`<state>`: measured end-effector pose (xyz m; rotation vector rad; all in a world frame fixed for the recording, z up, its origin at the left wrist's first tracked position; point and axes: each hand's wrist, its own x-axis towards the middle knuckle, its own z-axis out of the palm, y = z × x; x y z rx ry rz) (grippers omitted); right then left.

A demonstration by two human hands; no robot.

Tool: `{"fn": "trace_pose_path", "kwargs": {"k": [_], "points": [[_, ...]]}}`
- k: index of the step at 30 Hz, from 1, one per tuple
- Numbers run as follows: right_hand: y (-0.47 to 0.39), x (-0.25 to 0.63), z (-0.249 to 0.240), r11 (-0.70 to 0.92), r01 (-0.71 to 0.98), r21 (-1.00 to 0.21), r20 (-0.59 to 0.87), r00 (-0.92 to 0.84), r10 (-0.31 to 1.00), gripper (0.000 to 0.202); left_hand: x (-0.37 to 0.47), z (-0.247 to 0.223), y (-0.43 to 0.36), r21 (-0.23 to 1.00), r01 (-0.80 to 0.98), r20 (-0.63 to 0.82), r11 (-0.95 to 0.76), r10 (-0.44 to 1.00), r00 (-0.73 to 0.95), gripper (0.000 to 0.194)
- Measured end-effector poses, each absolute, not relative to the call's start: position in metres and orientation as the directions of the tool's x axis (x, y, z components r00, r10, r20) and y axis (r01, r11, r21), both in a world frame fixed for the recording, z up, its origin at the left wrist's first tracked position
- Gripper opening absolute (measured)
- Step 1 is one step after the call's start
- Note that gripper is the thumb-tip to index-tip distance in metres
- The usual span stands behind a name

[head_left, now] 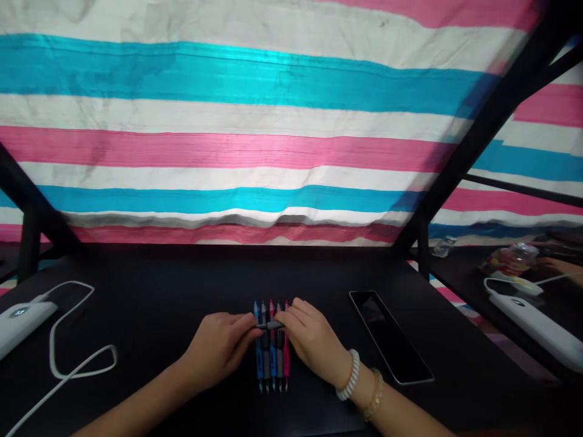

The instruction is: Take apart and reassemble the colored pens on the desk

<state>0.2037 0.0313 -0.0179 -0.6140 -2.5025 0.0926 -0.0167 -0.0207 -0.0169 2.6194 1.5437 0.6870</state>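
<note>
Both hands meet over the middle of the black desk. Between my left hand (223, 346) and my right hand (314, 343), a slim grey-and-black pen part (272, 326) lies crosswise. My left thumb and index finger pinch its dark end; my right fingers close on the other end and cover it. Whether it is one piece or two joined pieces I cannot tell. Beneath it several click pens (272, 358) lie side by side in a row, in blue, grey, pink and mixed colours, partly hidden by the fingers.
A black phone (392, 337) lies right of my hands. At left sits a white power bank (25, 321) with a looping white cable (52, 349). On the neighbouring desk are another white device (537, 328), a clear jar (517, 258) and another person's hand (562, 267). Striped sheeting (255, 145) hangs behind.
</note>
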Motion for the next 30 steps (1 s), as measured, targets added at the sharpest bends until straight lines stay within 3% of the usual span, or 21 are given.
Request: {"fn": "trace_pose_path", "kwargs": {"k": [4, 7, 9, 15, 23, 28, 30], "points": [[0.0324, 0.2068, -0.0109, 0.76, 0.397, -0.514, 0.378, -0.691, 0.616, 0.019, -0.0227, -0.023, -0.016, 0.088, 0.846, 0.562, -0.526, 0.728, 0.394, 0.018], [0.0359, 0.208, -0.0094, 0.657, 0.383, -0.65, 0.299, -0.665, 0.684, 0.036, -0.0248, -0.0232, -0.0146, -0.01, 0.832, 0.632, -0.554, 0.641, 0.435, 0.015], [0.038, 0.2079, -0.0092, 0.603, 0.362, -0.711, 0.251, -0.67, 0.698, 0.036, -0.0241, -0.0216, -0.0147, -0.065, 0.816, 0.635, -0.575, 0.607, 0.478, 0.017], [0.035, 0.206, -0.007, 0.587, 0.311, -0.748, 0.293, -0.638, 0.712, 0.029, -0.0211, -0.0197, -0.018, -0.058, 0.826, 0.582, -0.561, 0.653, 0.484, 0.02], [0.0331, 0.2056, -0.0109, 0.632, 0.229, -0.74, 0.449, -0.531, 0.719, 0.012, -0.0206, -0.0199, -0.0232, 0.104, 0.83, 0.512, -0.549, 0.745, 0.428, 0.023], [0.0354, 0.2063, -0.0126, 0.511, 0.273, -0.815, 0.308, -0.543, 0.781, 0.012, -0.0222, -0.0192, -0.0217, 0.04, 0.822, 0.645, -0.568, 0.643, 0.413, 0.015], [0.0375, 0.2068, -0.0117, 0.465, 0.262, -0.846, 0.253, -0.571, 0.781, 0.028, -0.023, -0.0201, -0.0208, 0.008, 0.82, 0.68, -0.572, 0.604, 0.415, 0.014]]}}
